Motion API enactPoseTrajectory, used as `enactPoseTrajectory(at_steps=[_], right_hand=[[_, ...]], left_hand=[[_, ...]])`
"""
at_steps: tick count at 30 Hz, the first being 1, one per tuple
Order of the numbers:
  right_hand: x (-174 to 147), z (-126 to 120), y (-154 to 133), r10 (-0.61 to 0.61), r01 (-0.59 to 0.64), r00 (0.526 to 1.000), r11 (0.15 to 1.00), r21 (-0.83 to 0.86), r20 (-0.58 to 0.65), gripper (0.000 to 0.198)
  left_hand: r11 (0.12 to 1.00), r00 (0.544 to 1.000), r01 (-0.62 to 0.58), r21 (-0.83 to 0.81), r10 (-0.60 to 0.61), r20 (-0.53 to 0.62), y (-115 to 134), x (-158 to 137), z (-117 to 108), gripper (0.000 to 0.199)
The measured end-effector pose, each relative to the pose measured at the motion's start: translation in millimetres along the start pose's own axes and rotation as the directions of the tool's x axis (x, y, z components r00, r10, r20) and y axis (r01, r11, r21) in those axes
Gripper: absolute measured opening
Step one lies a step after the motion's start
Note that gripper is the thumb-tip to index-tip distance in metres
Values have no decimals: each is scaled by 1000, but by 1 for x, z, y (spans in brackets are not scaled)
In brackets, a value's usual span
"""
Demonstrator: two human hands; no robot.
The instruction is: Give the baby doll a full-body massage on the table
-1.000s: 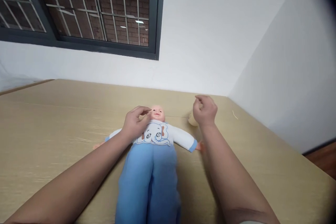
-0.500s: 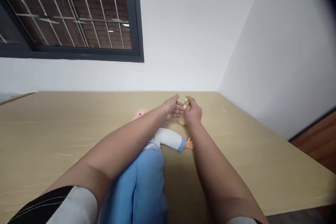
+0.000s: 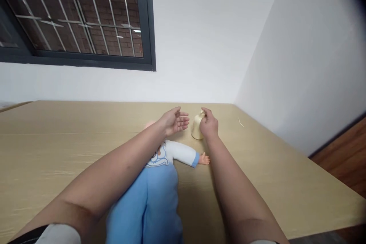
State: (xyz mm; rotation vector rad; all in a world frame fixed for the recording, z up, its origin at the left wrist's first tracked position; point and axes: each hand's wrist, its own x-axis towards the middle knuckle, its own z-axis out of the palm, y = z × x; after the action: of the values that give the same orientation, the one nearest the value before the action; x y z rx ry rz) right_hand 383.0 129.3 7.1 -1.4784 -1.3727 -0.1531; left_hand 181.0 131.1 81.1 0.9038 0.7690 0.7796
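Observation:
A baby doll (image 3: 160,187) in a white top and blue trousers lies on its back on the table. My left forearm crosses its upper body and hides most of its head. One doll arm (image 3: 184,153) stretches to the right, its small hand close to my right forearm. Beyond it, my right hand (image 3: 209,124) is closed on a cream-coloured, bottle-like container (image 3: 196,127) with a narrow top, partly covered by my fingers. My left hand (image 3: 175,122) is open above the doll's shoulder, fingers spread toward the container but apart from it.
The tan table (image 3: 271,183) runs back to a white wall (image 3: 200,38). A thin pale strip (image 3: 241,122) lies on it at the right. A dark-framed barred window (image 3: 77,19) is at the upper left, and brown wood (image 3: 345,160) stands beyond the right edge.
My left hand has drawn back leftward, away from the container, and more of the container shows. My right hand keeps its hold in nearly the same place.

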Motion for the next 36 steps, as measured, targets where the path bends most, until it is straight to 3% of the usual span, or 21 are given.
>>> enactPoseTrajectory(at_steps=[4, 7, 10, 12, 14, 17, 19, 23, 25, 27, 30, 36], right_hand=[[4, -2, 4, -40, 39, 999, 998, -39, -23, 55], [7, -8, -4, -210, 191, 966, 973, -129, -149, 58], [-1, -11, -41, -402, 376, 894, 913, -156, -198, 57], [-19, -9, -81, -501, 497, 858, 865, -62, -115, 50], [-46, -4, -126, -633, 623, 770, 773, 120, 83, 47], [-86, 6, -176, -755, 691, 530, 649, 319, 387, 63], [-101, 8, -190, -694, 654, 504, 695, 297, 514, 74], [-105, -4, -199, -456, 548, 537, 828, 117, 710, 79], [-106, -15, -206, -337, 522, 513, 853, 24, 789, 78], [-110, -27, -217, -263, 526, 450, 851, -16, 853, 87], [-120, -40, -230, -290, 532, 376, 845, 51, 880, 102], [-120, -25, -223, -339, 525, 413, 847, 83, 845, 107]], left_hand=[[982, 991, -96, -162, 79, -108, -6, -49, -28, 33], [953, 991, -107, -284, 79, -108, -19, -78, -44, 34], [921, 989, -115, -372, 73, -126, -30, -92, -53, 38], [884, 985, -161, -439, 113, -133, -32, -95, -55, 39], [837, 978, -208, -506, 163, -133, -31, -97, -57, 41], [792, 979, -202, -576, 161, -121, -28, -98, -61, 52], [779, 985, -172, -603, 128, -115, -27, -98, -63, 62], [765, 990, -131, -630, 73, -118, -28, -98, -66, 75], [764, 993, -115, -635, 70, -96, -29, -97, -67, 76], [763, 994, -106, -638, 81, -68, -30, -96, -70, 74], [746, 995, -81, -661, 96, -15, -31, -94, -74, 75], [702, 990, -69, -709, 137, 39, -34, -94, -75, 80]])
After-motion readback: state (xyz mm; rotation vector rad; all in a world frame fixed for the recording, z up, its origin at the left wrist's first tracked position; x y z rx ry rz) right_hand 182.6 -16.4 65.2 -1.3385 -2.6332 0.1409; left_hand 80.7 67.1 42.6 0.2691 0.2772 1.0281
